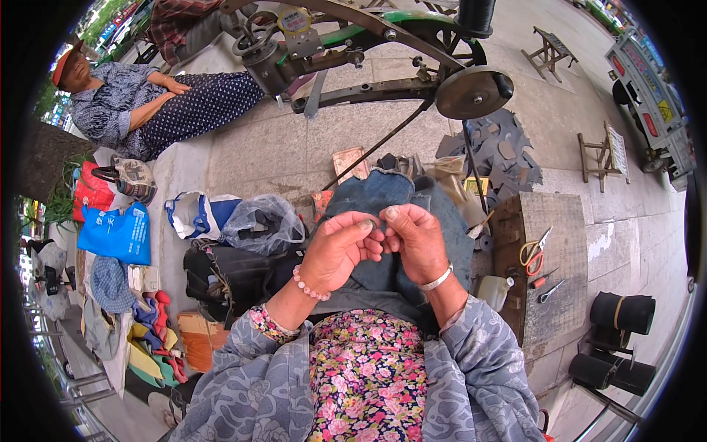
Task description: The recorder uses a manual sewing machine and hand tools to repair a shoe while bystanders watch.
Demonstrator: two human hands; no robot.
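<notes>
Above my lap, my left hand and my right hand meet with their fingertips pinched close together. Whatever lies between the fingertips, if anything, is too small to make out. A beaded bracelet circles my left wrist and a pale bangle my right. Beneath both hands a blue denim cloth is spread over my lap. Ahead stands a dark hand-cranked sewing machine, with a large spool of black thread on it; neither hand touches it.
On my right, a wooden box carries orange-handled scissors and small tools. Dark cut scraps lie beyond. Plastic bags and colourful cloths are at left. A person sits far left; folding stools stand right.
</notes>
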